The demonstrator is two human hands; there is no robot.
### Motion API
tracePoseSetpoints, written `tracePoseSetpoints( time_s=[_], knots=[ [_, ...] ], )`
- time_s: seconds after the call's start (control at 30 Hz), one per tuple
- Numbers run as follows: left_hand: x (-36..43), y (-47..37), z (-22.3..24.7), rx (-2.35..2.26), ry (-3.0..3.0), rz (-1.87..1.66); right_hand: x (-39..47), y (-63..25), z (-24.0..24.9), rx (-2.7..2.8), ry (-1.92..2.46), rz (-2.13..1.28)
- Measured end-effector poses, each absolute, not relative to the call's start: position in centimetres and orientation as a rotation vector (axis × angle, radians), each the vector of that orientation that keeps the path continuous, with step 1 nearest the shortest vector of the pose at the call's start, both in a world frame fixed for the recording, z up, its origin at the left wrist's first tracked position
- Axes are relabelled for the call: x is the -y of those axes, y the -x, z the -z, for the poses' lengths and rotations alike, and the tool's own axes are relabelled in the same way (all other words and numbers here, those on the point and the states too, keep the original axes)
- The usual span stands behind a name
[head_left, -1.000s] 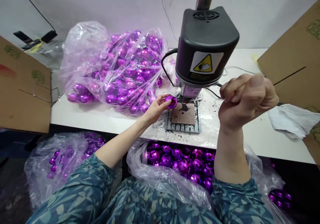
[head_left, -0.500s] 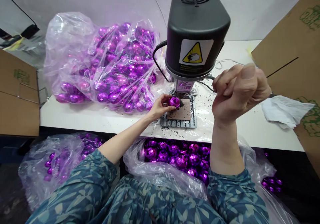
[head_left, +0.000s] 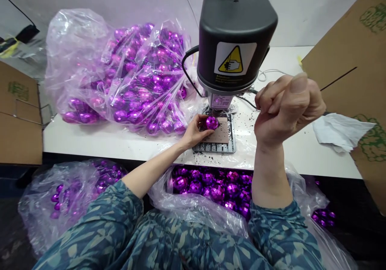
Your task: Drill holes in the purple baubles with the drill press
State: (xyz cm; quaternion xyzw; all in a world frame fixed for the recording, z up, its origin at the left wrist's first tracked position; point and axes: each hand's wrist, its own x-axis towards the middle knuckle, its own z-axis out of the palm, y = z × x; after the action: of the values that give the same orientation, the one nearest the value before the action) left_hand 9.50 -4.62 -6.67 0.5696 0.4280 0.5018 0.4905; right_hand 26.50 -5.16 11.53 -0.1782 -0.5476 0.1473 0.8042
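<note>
Under the chuck of a black drill press (head_left: 237, 25), my left hand (head_left: 194, 131) pinches a shiny purple faceted ball (head_left: 212, 122) between thumb and fingers. The ball is over a brown board (head_left: 221, 135) that lies on the slotted metal base (head_left: 230, 146). Dark crumbs are scattered around the base. My right hand (head_left: 288, 109) is raised to the right of the machine head, its fingers curled tightly. What it grips is mostly hidden; a dark lever seems to run into the fist from the machine.
A large clear bag of purple balls (head_left: 144, 77) sits on the white table (head_left: 120, 143) at left. Below the front edge is an open bag of balls (head_left: 217, 189). Cardboard boxes (head_left: 21, 117) flank both sides; a white cloth (head_left: 340, 131) lies at right.
The whole view has shifted slightly. My left hand still holds the ball beneath the chuck, and my right hand stays curled at about the same height.
</note>
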Motion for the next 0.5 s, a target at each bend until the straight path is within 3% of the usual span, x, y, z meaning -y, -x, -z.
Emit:
tracePoseSetpoints(
  time_s=[0.5],
  knots=[
    [4.57,-9.31,7.43,-1.036,-1.301,-1.23,5.03,-26.22,-12.31,1.191,0.589,-0.257]
  ],
)
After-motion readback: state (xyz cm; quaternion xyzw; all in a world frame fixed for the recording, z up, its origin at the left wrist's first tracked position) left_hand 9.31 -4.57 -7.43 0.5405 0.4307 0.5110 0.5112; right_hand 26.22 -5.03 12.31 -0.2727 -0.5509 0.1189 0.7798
